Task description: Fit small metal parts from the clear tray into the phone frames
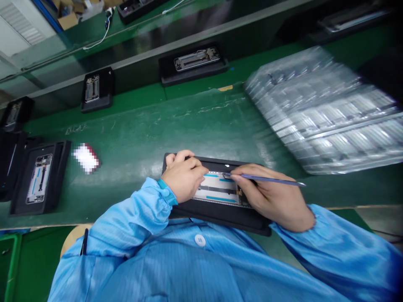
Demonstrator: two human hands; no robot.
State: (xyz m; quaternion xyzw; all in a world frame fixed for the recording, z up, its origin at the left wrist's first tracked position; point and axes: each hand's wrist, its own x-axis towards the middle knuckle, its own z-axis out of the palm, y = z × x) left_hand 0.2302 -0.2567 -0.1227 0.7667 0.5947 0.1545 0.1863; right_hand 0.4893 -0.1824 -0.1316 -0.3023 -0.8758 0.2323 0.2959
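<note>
An opened phone frame (217,189), silvery with blue strips, lies in a black tray (214,212) close to my body. My right hand (272,195) grips a thin purple-blue tool (277,180), whose left end reaches the upper edge of the frame. My left hand (185,177) rests over the left part of the frame and tray, fingers bent and close together. Whether its fingertips pinch anything is hidden.
Clear plastic trays (327,113) are stacked at the right. Black trays with phone frames stand at the left (58,180) and along the back (108,98). A pixelated white and red item (86,158) lies left of my hands.
</note>
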